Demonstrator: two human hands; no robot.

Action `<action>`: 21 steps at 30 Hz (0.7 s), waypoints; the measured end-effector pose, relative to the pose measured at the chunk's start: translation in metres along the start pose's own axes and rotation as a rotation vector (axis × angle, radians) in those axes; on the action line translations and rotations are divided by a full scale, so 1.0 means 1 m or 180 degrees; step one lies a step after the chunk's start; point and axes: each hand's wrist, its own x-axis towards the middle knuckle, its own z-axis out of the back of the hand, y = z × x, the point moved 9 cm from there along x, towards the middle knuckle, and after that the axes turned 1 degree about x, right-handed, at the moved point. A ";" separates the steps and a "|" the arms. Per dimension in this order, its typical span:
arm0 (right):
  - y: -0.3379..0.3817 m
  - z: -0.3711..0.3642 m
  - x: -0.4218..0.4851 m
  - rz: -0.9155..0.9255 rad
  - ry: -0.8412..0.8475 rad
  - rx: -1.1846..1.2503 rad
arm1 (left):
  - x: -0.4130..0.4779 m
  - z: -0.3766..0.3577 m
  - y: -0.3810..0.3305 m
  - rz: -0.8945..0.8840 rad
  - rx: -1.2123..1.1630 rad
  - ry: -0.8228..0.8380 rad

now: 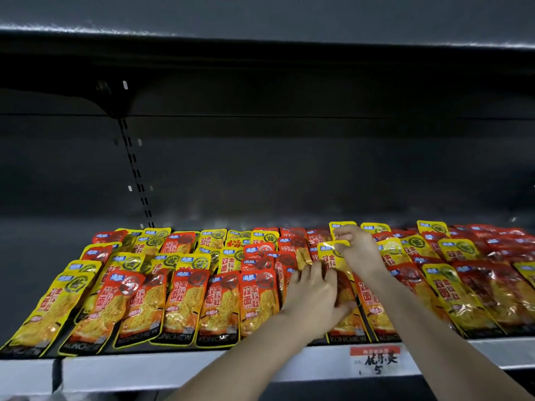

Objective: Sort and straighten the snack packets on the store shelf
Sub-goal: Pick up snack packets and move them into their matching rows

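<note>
We judge the sort about midway: red and yellow snack packets (pixel 185 293) lie mixed across the shelf (pixel 173 369), rows leftward fairly straight, while our right hand (pixel 360 251) pinches a yellow packet (pixel 325 256) by its top mid-shelf and our left hand (pixel 314 293) curls round a red packet (pixel 344 286) just in front.

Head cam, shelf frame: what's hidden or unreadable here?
1. Head view: the left hand covers what lies beneath it, so its grip cannot be told.
2. The yellow packet pinched by the right hand has its lower part hidden behind the left hand.
3. The price tag is blurred and its text is unreadable.
4. The rightmost packet is cut off by the frame edge.
</note>
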 end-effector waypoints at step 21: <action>0.054 0.063 -0.030 0.0811 -0.1877 0.0994 | -0.021 0.062 0.031 0.0364 -0.0971 -0.1715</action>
